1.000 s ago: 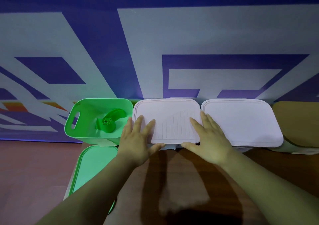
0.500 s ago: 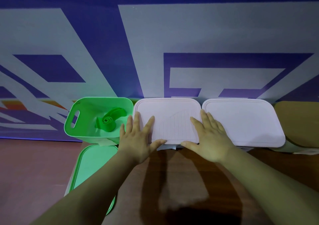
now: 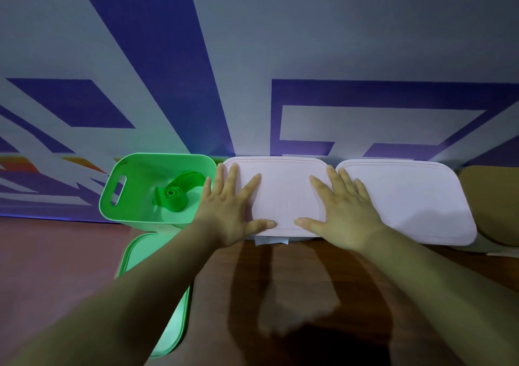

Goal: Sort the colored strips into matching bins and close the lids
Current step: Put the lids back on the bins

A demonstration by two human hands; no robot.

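Observation:
Three bins stand in a row against the wall. The green bin (image 3: pixel 132 197) on the left has no lid on it and holds a rolled green strip (image 3: pixel 174 194). Its green lid (image 3: pixel 146 256) lies flat on the table in front of it. The middle bin carries a pale pink lid (image 3: pixel 283 186). My left hand (image 3: pixel 227 211) and my right hand (image 3: pixel 342 211) both press flat on that lid, fingers spread and straight. The right bin has its pale pink lid (image 3: pixel 407 203) on.
A tan object (image 3: pixel 491 194) sits at the far right behind the bins. The brown table (image 3: pixel 280 295) runs toward me below the bins. A blue and white patterned wall (image 3: pixel 252 71) rises directly behind them.
Both hands have slid forward, farther onto the middle lid, and now lie flatter on it. The bins and the green lid have stayed put.

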